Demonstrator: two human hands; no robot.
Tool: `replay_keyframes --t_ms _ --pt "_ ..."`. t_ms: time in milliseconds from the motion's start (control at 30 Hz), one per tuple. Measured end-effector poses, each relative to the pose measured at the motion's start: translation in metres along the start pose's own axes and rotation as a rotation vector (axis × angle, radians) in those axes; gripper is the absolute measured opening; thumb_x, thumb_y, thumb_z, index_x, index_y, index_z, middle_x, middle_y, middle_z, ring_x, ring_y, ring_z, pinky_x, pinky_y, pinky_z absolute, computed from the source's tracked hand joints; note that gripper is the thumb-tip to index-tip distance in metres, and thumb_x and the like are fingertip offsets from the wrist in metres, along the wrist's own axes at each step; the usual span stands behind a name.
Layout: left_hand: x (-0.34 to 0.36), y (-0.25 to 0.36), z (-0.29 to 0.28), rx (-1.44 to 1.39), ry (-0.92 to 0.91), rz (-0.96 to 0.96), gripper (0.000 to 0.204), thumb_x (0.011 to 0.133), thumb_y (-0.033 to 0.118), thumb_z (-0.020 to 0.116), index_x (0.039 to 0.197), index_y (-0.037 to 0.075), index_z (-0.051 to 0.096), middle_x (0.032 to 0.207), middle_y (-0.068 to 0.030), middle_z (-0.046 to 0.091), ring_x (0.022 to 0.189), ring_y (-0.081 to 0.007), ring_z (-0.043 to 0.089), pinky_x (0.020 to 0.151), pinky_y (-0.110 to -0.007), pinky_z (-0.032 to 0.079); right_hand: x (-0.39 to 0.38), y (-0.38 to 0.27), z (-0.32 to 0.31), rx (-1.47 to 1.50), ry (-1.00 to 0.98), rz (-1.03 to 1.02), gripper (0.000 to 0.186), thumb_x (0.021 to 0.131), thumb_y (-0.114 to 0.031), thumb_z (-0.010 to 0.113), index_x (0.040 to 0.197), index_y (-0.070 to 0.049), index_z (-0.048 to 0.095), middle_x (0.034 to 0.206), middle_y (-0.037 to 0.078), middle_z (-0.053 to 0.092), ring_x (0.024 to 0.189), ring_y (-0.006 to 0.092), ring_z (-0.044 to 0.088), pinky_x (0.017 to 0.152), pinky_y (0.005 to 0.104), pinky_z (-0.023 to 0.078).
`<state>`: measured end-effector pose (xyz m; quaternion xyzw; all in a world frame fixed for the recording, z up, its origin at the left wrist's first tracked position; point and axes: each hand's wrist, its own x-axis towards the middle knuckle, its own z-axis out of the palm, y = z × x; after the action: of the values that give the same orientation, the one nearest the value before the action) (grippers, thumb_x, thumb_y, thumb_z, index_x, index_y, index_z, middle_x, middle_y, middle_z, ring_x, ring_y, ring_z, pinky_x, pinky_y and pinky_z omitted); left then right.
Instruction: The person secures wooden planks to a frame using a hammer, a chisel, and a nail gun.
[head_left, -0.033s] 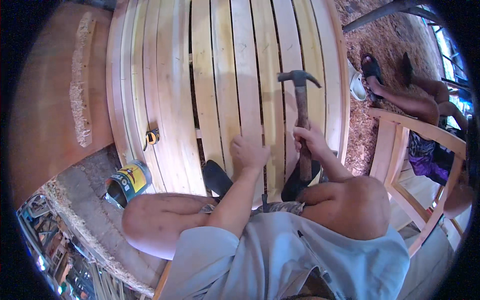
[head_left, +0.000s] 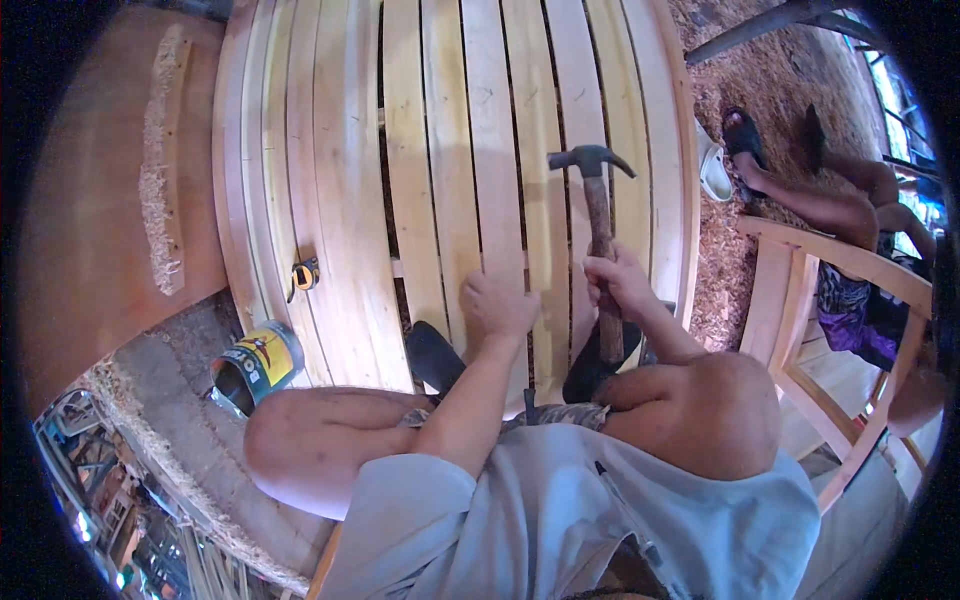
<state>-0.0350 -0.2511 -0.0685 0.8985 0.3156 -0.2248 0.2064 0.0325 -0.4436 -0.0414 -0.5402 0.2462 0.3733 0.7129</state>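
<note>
My right hand (head_left: 615, 282) grips the wooden handle of a claw hammer (head_left: 590, 158), whose dark head is raised above the slats toward the upper right. My left hand (head_left: 500, 305) lies on the pale wooden slats (head_left: 443, 130) left of the hammer, fingers loosely bent and apart, with no held item visible. On the left part of the slats is a yellow-and-black tape measure (head_left: 305, 275). Near the left edge stands a cut-open can (head_left: 255, 365) with a yellow label; what is inside is hard to make out.
A brown board (head_left: 100, 220) with a shavings-covered strip is at left. At right, another person's legs (head_left: 820, 205) in dark sandals rest beside a wooden frame (head_left: 840, 255), a pale clog (head_left: 713, 170) and wood shavings (head_left: 728, 250). My knees flank my hands.
The hammer head has tilted slightly to the left. My left hand stays where it was.
</note>
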Motion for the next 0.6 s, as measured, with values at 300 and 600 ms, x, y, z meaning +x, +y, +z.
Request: replay_keyframes --t_ms 300,600 --pt "0.0 -0.005 0.007 0.092 0.091 0.164 0.056 0.066 0.039 0.076 0.104 -0.001 0.067 0.114 -0.0242 0.05 0.109 -0.0423 0.048 0.1 -0.049 0.039 -0.002 0.03 -0.001 -0.113 0.068 0.015 0.02 0.088 -0.015 0.065 0.098 -0.007 0.049 0.065 0.004 0.053 0.047 0.0145 0.053 0.045 0.0291 0.045" --pt "0.0 -0.006 -0.006 -0.026 -0.061 -0.009 0.063 0.065 0.033 0.074 0.11 -0.007 0.058 0.121 -0.0258 0.049 0.116 -0.04 0.046 0.101 -0.047 0.039 0.001 0.05 -0.012 -0.085 0.107 -0.014 0.019 0.087 -0.012 0.064 0.096 -0.007 0.048 0.065 0.004 0.052 0.045 0.0148 0.052 0.042 0.0285 0.044"
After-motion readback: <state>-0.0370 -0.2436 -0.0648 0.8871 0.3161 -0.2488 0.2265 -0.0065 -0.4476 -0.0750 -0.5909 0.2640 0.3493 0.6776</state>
